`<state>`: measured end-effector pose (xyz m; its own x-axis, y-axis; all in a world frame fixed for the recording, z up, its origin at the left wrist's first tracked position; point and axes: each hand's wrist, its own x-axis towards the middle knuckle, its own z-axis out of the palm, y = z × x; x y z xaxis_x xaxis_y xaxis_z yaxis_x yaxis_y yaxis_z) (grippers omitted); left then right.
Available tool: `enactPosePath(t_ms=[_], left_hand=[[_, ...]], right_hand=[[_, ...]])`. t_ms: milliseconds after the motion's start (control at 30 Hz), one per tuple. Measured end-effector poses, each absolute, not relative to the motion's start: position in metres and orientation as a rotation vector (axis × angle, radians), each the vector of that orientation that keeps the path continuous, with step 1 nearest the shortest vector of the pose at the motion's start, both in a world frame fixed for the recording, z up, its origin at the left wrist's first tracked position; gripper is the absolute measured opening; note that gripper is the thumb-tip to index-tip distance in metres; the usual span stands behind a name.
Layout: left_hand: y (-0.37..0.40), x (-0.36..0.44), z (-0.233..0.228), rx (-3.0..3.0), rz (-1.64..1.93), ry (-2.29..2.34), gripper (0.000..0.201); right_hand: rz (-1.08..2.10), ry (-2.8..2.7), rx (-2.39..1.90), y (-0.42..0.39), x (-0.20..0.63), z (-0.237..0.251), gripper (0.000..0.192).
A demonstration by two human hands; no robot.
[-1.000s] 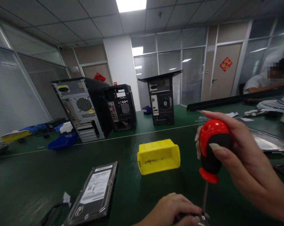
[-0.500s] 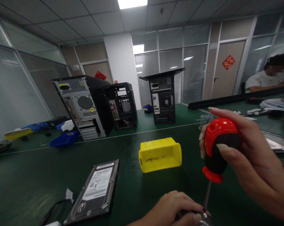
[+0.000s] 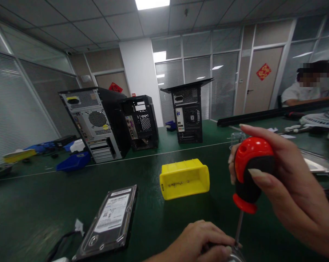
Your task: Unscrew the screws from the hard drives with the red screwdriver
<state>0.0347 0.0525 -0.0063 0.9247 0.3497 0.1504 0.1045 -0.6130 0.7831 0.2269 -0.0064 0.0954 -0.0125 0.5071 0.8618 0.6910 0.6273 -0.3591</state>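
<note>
The red-and-black screwdriver (image 3: 254, 148) is grasped by the right hand (image 3: 287, 193) above the tabletop (image 3: 150, 222), its shaft's lower end at a metal part (image 3: 236, 257) pinned by the left hand (image 3: 204, 242). It may be judged light and stiff, best gripped by its bulbous handle; the mostly hidden part may be slippery. Print is seen on the hard drive (image 3: 104, 243) and yellow bin (image 3: 185, 167), but cannot be read; characters on 2 red door signs (image 3: 263, 72) are blurred.

The left grip (image 3: 204, 238) and right grip (image 3: 291, 178) are bare, the right showing a long thumbnail (image 3: 254, 172).
</note>
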Motion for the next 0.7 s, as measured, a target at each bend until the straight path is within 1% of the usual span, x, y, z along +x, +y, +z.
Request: enactPosePath(t_ms=[700], left_hand=[[0.0527,0.0361,-0.0089,2.235,0.346,0.354,0.031]], right_hand=[[-0.229,-1.681,-0.998,-0.0113,0.2256,0.092,0.054]])
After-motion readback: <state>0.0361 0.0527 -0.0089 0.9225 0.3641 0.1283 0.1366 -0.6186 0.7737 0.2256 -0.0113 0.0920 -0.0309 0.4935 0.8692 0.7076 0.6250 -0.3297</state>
